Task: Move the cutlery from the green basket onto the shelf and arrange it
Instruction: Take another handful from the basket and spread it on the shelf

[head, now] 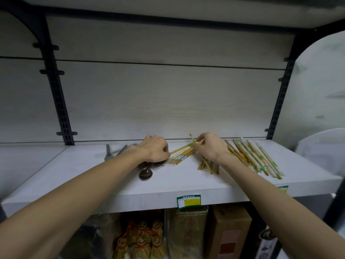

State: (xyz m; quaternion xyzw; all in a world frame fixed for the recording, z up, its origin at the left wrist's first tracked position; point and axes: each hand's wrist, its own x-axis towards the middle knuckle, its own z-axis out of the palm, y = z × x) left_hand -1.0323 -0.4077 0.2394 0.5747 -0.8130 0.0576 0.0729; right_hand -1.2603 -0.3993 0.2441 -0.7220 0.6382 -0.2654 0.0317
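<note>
Both grips hold one bundle of wrapped bamboo chopsticks [182,153] on the pale shelf [112,176]: left hand [155,150] pinches its near end, right hand [210,146] its far end. Dark spoons [145,173] lie left, more paper-sleeved chopsticks [255,157] right.

Tan chopsticks [183,153] in green-printed wrappers — dark brown spoons [145,173] — pale grey shelf [112,184].

Both forearms are bare to the frame edge, without sleeves or jewellery.
</note>
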